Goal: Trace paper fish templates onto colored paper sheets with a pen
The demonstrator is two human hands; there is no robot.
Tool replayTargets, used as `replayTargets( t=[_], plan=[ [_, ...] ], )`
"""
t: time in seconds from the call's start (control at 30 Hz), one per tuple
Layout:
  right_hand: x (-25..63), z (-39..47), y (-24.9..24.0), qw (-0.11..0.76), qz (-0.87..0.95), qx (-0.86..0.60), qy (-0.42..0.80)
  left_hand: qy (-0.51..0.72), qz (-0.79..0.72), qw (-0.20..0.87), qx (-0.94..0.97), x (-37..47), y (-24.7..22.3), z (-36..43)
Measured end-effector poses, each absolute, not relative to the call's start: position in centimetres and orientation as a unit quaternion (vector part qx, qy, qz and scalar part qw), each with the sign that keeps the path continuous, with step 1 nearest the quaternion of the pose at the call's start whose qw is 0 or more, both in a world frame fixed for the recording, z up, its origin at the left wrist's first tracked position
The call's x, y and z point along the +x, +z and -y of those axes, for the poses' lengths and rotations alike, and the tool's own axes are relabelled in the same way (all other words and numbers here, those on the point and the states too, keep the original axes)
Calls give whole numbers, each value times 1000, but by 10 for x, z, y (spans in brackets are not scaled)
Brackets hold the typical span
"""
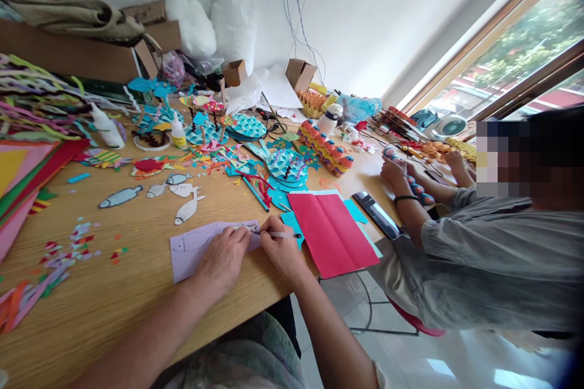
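Purple paper (184, 258) lay near the desk's (123, 292) front edge, pinned by the left hand (227, 258), flat and gripping nothing; the right hand (281, 249) pinched a pen (286, 234). Weak pressure could have let it skid, spoiling the drawn outline (181, 245). A red sheet (333, 234) overhung that edge, easily knocked by the right hand; paper fish (121, 196) lay farther in

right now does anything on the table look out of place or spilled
Small paper scraps lie loose at the left of the table, looking spilled, and the creased red paper sheet overhangs the near edge.
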State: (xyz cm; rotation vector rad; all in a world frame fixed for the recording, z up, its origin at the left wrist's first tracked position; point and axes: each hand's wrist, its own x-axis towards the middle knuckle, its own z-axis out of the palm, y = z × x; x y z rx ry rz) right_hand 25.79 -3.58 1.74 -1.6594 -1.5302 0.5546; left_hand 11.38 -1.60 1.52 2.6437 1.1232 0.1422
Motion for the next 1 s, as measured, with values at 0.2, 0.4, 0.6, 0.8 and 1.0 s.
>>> replayTargets(
  t=[0.2,0.4,0.6,0.8,1.0],
  plan=[
    [255,28,20,380,606,-656,240,57,-389,138,909,113,15,16],
    [258,27,19,395,607,-639,261,51,-397,138,906,114,18,16],
    [259,30,18,401,610,-635,252,72,-396,145,904,111,10,16],
    [257,30,18,390,622,-637,234,88,-376,154,909,107,6,13],
    [253,36,18,388,628,-640,212,83,-382,163,906,106,10,13]
  ],
)
